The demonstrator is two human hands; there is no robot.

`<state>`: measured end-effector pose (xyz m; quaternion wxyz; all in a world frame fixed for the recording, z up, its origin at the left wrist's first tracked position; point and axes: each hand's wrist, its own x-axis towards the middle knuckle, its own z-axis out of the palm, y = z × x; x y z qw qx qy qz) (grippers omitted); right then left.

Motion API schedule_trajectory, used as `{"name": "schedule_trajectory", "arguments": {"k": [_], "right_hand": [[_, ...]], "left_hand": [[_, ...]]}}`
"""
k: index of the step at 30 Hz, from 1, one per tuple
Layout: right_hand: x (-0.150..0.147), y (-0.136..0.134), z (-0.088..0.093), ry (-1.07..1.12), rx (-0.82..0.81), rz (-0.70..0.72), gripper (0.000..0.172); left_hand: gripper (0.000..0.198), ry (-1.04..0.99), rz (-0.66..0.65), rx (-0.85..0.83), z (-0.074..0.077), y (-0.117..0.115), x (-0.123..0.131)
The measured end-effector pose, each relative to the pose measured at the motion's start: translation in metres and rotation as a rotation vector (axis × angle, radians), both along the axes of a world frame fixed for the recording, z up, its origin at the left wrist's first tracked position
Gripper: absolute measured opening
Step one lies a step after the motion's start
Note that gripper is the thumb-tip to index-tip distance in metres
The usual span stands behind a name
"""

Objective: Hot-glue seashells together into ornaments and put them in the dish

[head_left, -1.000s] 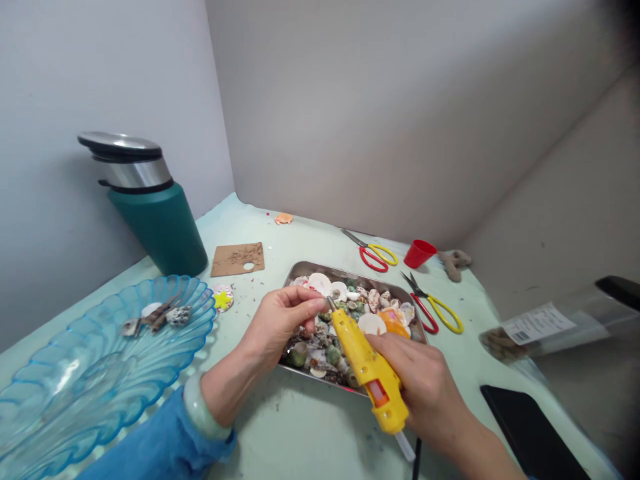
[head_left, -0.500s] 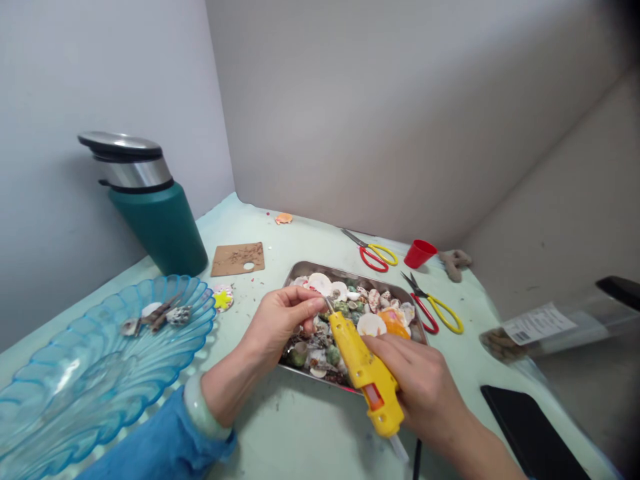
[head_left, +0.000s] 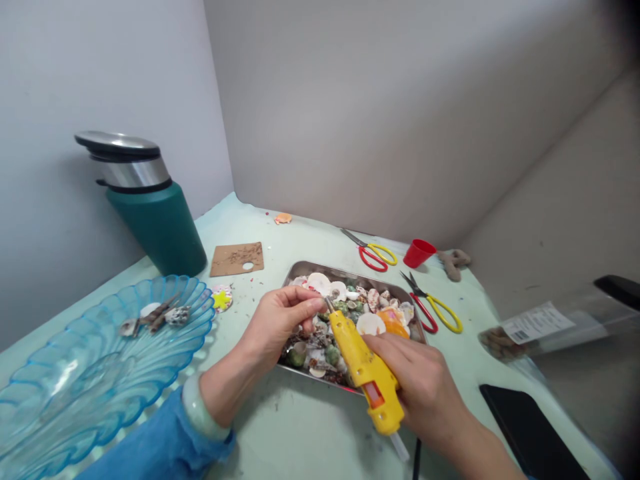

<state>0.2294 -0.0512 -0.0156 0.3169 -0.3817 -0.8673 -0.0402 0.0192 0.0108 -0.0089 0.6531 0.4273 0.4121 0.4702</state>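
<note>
My right hand [head_left: 417,373] is wrapped round a yellow hot glue gun [head_left: 367,373], with a glue stick jutting from its lower end. The gun's metal nozzle points up and left, right by the fingertips of my left hand [head_left: 290,317]. Thumb and finger of that hand are pinched together; whatever small thing they may hold is too hidden to name. Both hands are above a metal tray [head_left: 345,268] filled with shells [head_left: 371,325] in white, green and speckled brown.
Left stand a blue scalloped dish [head_left: 75,380] with a few shells and a green bottle [head_left: 163,227]. A cardboard piece [head_left: 237,259] lies behind. To the right are two pairs of scissors [head_left: 373,255], a red cup [head_left: 419,253], a plastic bag [head_left: 545,327] and a flat black object [head_left: 530,427].
Almost nothing differs. Both hands and the glue gun keep their places above the tray; the whole view has shifted very slightly.
</note>
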Motion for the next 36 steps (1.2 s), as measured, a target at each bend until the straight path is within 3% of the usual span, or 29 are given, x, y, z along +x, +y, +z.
{"name": "schedule_trajectory", "arguments": {"k": [16,36], "right_hand": [[0.0015,-0.0008,-0.001,0.057,0.02,-0.019,0.021],[0.0011,0.0003,-0.0021,0.05,-0.017,-0.037,0.019]], "left_hand": [[0.022,-0.123,0.026,-0.054,0.0043,-0.0001,0.0],[0.023,-0.113,-0.041,-0.045,0.0029,-0.0004,-0.0003]]}}
